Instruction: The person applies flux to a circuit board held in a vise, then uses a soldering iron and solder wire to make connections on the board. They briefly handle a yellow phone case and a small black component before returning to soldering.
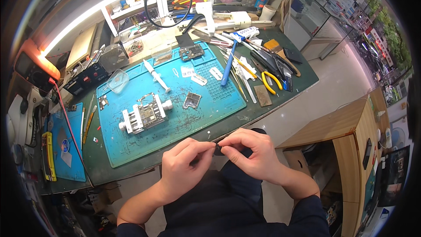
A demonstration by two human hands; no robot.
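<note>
One indistinct object between hands

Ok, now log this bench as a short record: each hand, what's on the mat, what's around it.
Left hand: fingertips pinched at a small dark piece, too small to identify
Right hand: fingertips at the same piece, close to the left hand's
Work surface: blue rectangular mat on a dark green bench top
On mat: silver metal clamp holding a dark circuit board; white plastic syringe beyond it
Right of mat: yellow-handled pliers
Far left: orange-cased meter
</note>
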